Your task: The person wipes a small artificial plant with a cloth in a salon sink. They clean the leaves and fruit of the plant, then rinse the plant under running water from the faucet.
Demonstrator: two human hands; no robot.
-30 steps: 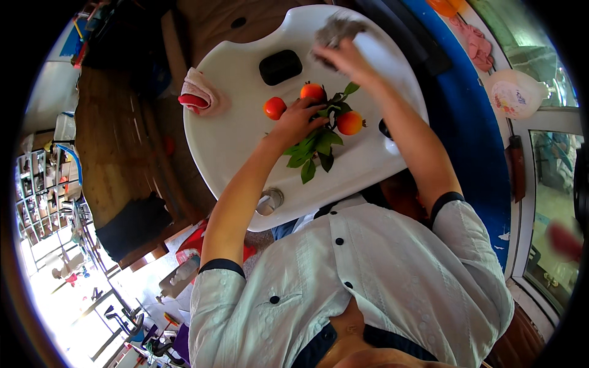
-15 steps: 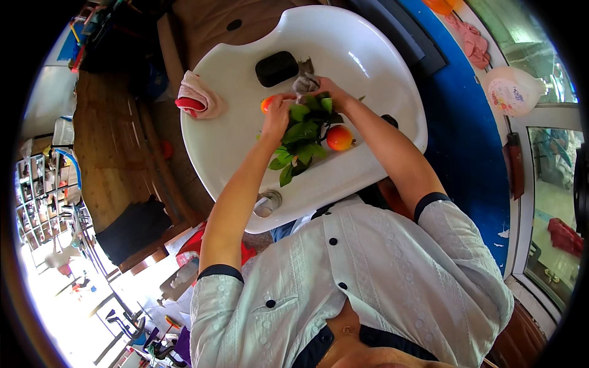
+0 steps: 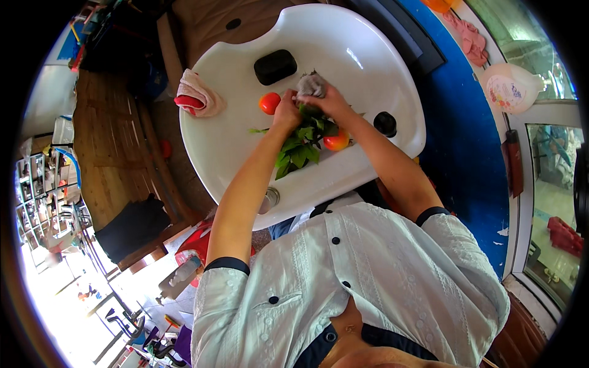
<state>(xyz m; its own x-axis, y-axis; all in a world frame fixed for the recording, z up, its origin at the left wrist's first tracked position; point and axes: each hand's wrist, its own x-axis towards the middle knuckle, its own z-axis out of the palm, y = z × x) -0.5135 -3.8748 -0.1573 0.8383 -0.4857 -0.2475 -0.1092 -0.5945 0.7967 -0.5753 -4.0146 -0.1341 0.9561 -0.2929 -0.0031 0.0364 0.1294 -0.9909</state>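
Head view: in a white basin [image 3: 211, 150], toward its near side, one leafy green sprig [image 3: 297, 153], a red-yellow fruit [image 3: 335, 140] at its right. At the sprig's far end, right hand [image 3: 332, 103], clasping a crumpled grey cloth [image 3: 311, 86]; left hand [image 3: 286, 111], close beside it, grip hidden. Level with the hands, leftward, one orange-red fruit [image 3: 269, 103]; farther, one black rounded block [image 3: 275, 67].
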